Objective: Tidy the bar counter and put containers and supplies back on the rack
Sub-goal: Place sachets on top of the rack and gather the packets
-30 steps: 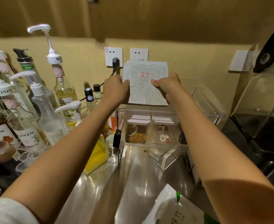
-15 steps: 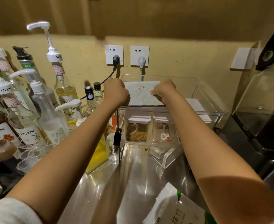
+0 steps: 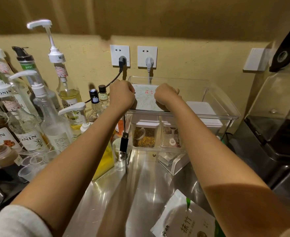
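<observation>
A flat white packet with red characters point(image 3: 146, 98) lies in the left part of the clear tray point(image 3: 214, 98) on top of the wire rack. My left hand point(image 3: 122, 95) grips the packet's left edge and my right hand point(image 3: 166, 95) grips its right edge, both with curled fingers inside the tray. A white lidded box point(image 3: 204, 112) sits in the tray's right part. Beneath the tray stand clear canisters, one with yellow dried flowers point(image 3: 143, 135) and one with a white scoop point(image 3: 170, 136). A white and green matcha pouch point(image 3: 185, 219) lies on the steel counter point(image 3: 140, 182) near me.
Syrup pump bottles point(image 3: 29, 117) crowd the left side, with small plastic cups point(image 3: 33, 163) in front and a yellow liquid bottle point(image 3: 105, 161) beside the rack. Two plugged wall sockets point(image 3: 134, 56) sit behind. A dark blender machine point(image 3: 277, 117) fills the right. A clear stand point(image 3: 178, 161) lies under the rack.
Both hands have lowered the white packet from upright in front of the sockets down flat into the clear tray. The sockets are now uncovered.
</observation>
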